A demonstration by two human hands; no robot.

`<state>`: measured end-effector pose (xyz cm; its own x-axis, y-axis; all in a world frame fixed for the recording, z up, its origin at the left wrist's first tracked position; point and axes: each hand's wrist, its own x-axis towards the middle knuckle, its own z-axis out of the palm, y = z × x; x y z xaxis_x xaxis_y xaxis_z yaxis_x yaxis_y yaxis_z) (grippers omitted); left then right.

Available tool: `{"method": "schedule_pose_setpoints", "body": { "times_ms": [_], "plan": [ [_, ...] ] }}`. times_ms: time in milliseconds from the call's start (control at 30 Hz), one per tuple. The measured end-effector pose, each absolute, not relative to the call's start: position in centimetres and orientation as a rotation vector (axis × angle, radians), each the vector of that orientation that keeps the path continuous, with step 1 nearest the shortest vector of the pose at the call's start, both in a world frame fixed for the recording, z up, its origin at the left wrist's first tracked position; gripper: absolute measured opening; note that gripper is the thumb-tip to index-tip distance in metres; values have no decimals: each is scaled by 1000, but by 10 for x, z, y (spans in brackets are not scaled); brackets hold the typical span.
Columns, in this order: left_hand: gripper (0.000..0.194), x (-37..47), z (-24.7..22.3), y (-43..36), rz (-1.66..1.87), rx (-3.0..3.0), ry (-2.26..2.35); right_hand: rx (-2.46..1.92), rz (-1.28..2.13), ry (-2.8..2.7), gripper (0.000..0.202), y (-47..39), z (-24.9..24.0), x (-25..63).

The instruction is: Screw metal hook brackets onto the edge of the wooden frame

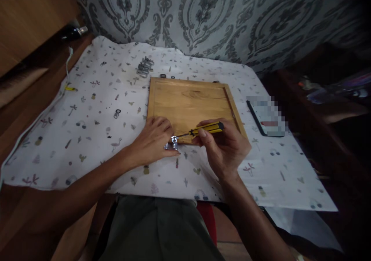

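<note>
Dark green clothing (156,230), bottom centre; wooden panel (191,102), mid-frame.
Right hand (224,147): fingers pinch a screwdriver (210,128), tip at a metal fitting (175,143), centre frame. Left hand (156,139): fingers together, grip the fitting at the panel's lower edge.

The light is dim and soft, palest on the white cloth (101,69) across the middle of the frame. Small sharp glints mark the metal fitting (174,142) at centre, and a faint sheen lies on the wooden panel (185,98). The lower left and far right sink into shadow; the upper right corner goes black. Wide-angle stretching bends the edges, the right-hand clutter is smeared, and coarse pixel blocks cover part of the phone (261,118).
</note>
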<state>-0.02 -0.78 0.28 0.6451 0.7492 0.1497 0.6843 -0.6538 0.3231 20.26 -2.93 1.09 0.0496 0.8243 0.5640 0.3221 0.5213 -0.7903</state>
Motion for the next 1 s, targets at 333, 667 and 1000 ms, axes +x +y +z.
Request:
{"method": "schedule_pose_setpoints", "body": {
  "times_ms": [333,667,1000],
  "plan": [
    [44,-2,1,-7,425,2623,1135,-1030,600,-1663,11,-22,27,204],
    [46,-2,2,-7,413,2628,1143,-1018,665,-1691,18,-17,31,206],
    [47,-2,3,-7,362,2636,1152,-968,463,-1285,23,-25,30,206]
  ]
}}
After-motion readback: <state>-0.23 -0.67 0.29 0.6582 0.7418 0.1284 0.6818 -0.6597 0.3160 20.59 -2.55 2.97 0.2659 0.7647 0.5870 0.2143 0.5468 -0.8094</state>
